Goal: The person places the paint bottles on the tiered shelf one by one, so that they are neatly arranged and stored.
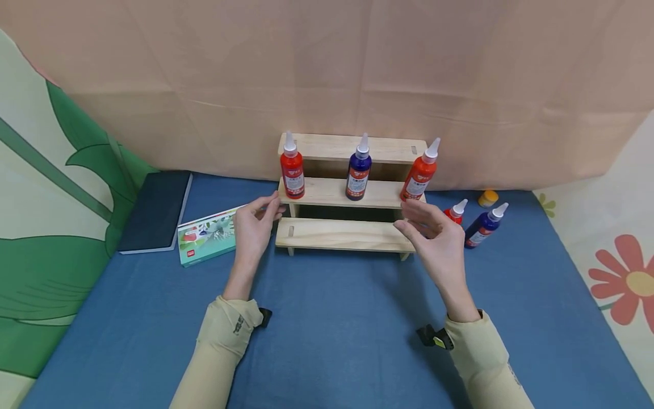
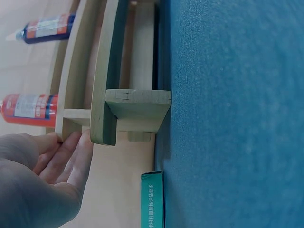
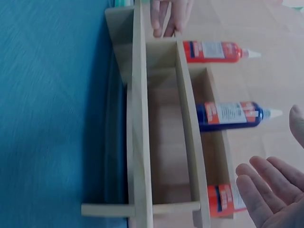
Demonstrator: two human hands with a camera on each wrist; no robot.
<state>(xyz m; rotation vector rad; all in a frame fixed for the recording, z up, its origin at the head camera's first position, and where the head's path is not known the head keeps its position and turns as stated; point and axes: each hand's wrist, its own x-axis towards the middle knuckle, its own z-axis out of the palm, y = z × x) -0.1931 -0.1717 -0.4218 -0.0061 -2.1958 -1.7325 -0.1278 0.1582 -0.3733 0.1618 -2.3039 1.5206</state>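
Observation:
My left hand (image 1: 256, 224) is at the left end of the wooden three-step stand (image 1: 344, 234), its fingertips right at the end of the middle board. My right hand (image 1: 434, 230) hovers by the stand's right end, fingers spread and relaxed, holding nothing. On the middle board stand a red bottle (image 1: 293, 176) at the left, a blue bottle (image 1: 358, 173) near the centre and another red bottle (image 1: 419, 173) at the right end. All three have white pointed nozzles. In the head view the right fingertips overlap the foot of the right-hand red bottle, which appears tilted.
Right of the stand, a small red bottle (image 1: 456, 211), a blue bottle (image 1: 481, 227) and a yellow cap or jar (image 1: 488, 198) sit on the blue cloth (image 1: 327, 329). A green box (image 1: 206, 237) and a dark book (image 1: 155, 213) lie at the left. A beige sheet (image 1: 327, 68) hangs behind.

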